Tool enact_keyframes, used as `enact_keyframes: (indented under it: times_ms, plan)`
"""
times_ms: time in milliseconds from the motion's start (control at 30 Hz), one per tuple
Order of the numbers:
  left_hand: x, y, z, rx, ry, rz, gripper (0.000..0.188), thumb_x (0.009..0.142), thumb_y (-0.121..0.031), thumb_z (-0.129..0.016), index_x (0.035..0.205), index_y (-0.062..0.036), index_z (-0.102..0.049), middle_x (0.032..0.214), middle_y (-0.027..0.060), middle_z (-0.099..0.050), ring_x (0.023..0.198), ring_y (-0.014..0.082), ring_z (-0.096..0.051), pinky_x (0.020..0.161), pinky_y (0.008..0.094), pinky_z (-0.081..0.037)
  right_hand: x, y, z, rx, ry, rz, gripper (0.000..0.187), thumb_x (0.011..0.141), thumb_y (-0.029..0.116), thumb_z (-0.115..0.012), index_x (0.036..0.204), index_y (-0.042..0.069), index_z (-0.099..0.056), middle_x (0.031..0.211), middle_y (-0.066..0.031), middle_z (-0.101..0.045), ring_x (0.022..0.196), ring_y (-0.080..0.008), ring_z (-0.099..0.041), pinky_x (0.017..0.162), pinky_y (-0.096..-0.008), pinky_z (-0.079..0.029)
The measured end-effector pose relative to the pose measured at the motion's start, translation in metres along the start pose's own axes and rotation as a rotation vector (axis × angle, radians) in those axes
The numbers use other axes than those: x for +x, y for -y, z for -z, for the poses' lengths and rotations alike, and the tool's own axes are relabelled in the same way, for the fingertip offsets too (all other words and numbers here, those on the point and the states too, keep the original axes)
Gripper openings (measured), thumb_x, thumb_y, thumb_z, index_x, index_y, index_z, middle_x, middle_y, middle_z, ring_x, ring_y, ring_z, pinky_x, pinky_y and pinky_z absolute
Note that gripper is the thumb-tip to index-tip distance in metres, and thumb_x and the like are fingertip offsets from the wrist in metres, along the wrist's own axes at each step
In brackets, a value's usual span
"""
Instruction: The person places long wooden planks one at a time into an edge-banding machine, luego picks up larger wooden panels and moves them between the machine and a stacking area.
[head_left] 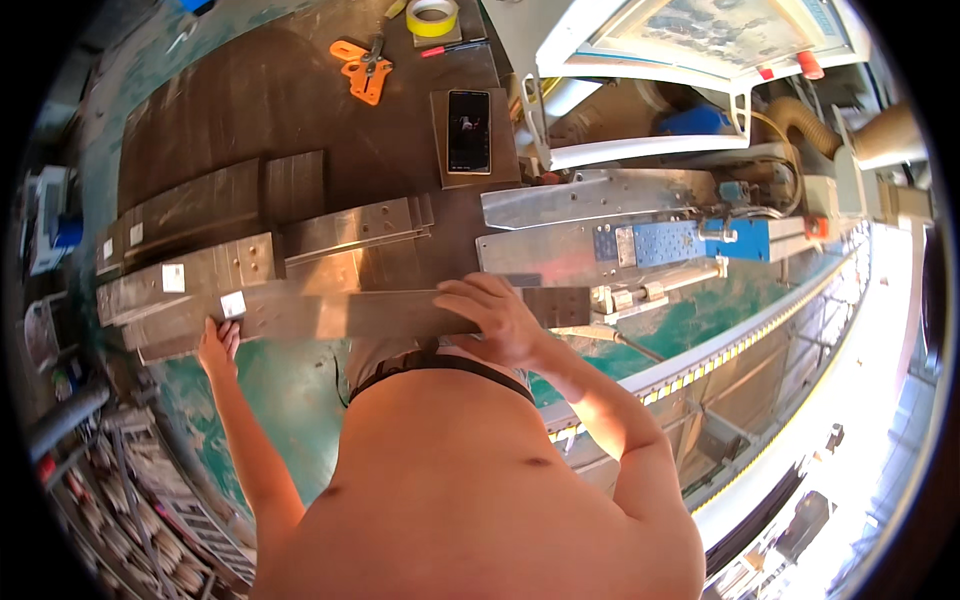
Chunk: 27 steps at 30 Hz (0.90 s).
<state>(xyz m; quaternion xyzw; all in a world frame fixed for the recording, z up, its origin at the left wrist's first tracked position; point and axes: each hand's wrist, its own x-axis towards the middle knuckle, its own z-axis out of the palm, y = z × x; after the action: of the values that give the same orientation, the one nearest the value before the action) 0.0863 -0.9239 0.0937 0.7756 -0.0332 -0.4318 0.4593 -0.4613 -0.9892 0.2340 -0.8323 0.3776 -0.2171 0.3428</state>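
A long flat metal strip (pixel 385 312) lies crosswise in front of my waist, along the near edge of the brown table. My left hand (pixel 220 347) grips its near edge toward the left, just below a white sticker (pixel 232 304). Farther right, my right hand (pixel 497 318) has its fingers across the top of the strip and its thumb at the near edge. The strip's holed right end (pixel 560 307) sticks out past that hand. More metal strips (pixel 205 268) with stickers and holes lie just beyond, at the left. Parts of the fingertips are hidden.
On the brown table (pixel 230 90) lie orange-handled pliers (pixel 367 72), yellow tape (pixel 431 17), a red pen (pixel 453 48) and a phone (pixel 469 132). To the right stand a metal machine bed (pixel 560 250) with a blue clamp block (pixel 735 240) and a white-framed screen (pixel 700 40).
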Motion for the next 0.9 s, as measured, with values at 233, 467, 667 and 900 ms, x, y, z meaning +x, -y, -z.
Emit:
enact_keyframes:
  times_ms: [233, 467, 667, 900]
  plan:
    - [-0.016, -0.008, -0.024, -0.297, -0.038, 0.028, 0.042, 0.095, -0.034, -0.058, 0.118, 0.0005, -0.053, 0.110, 0.0142, -0.062, 0.098, 0.0281, -0.066, 0.079, 0.0339, -0.058, -0.071, -0.078, 0.027, -0.017, -0.061, -0.050, 0.066, 0.062, 0.009, -0.079, 0.124, 0.009, -0.055, 0.131, -0.0082, -0.056, 0.118, -0.0311, -0.049, 0.100, -0.0439, -0.040]
    - [-0.106, 0.013, -0.118, 0.590, 0.279, -0.564, 0.017, 0.086, -0.015, -0.065, 0.099, -0.0038, -0.061, 0.091, 0.0085, -0.064, 0.085, 0.0240, -0.063, 0.073, 0.0308, -0.052, -0.084, -0.115, 0.036, -0.352, -0.246, -0.125, 0.059, 0.066, 0.003, -0.075, 0.122, 0.006, -0.057, 0.131, -0.0101, -0.056, 0.123, -0.0320, -0.048, 0.104, -0.0463, -0.037]
    - [-0.206, 0.011, -0.218, 0.858, 0.591, -1.339, 0.067, 0.066, 0.001, -0.076, 0.129, -0.0072, -0.054, 0.128, 0.0175, -0.052, 0.118, 0.0388, -0.049, 0.101, 0.0428, -0.040, -0.093, -0.113, -0.005, -0.255, -0.908, -0.507, 0.045, 0.069, 0.005, -0.068, 0.113, 0.005, -0.061, 0.107, -0.0128, -0.063, 0.103, -0.0341, -0.056, 0.094, -0.0450, -0.044]
    - [-0.186, 0.008, -0.230, 0.737, 0.716, -1.316, 0.078, 0.059, 0.010, -0.078, 0.131, -0.0063, -0.052, 0.125, 0.0138, -0.053, 0.117, 0.0326, -0.051, 0.098, 0.0403, -0.044, -0.070, -0.086, -0.020, 1.109, -1.203, -0.851, 0.068, 0.088, 0.009, -0.056, 0.146, -0.003, -0.023, 0.079, -0.0140, -0.066, 0.056, -0.0133, -0.058, 0.048, -0.0249, -0.046]
